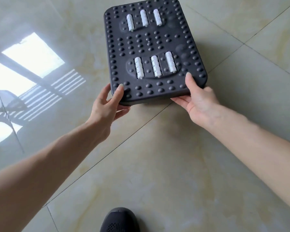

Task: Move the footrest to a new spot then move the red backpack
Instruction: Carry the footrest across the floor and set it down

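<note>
glossy beige tile floor [157,164] with thin dark grout lines and a bright window reflection at left. footrest [151,51] is up front centre, gripped at its near short edge by both hands; whether it's off the floor or resting on its far end, can't tell. left hand [105,106] clamped on the near left corner, thumb on top, fingers under. right hand [197,99] clamped on the near right corner, thumb on the studded top, fingers beneath. red backpack not in view. black shoe [119,220] at bottom edge, well apart from the footrest

step in hand looks like carrying or setting down the footrest. both grips sit on one edge, so the far end likely wants to droop; keep wrists firm, hold it level, lower flat and don't drop it on hard tile

footrest is a matte black rounded rectangle, top covered in small domes, two foot-shaped recesses each with three white ribbed rollers [156,66]. looks like rigid plastic, likely grippy enough
</note>
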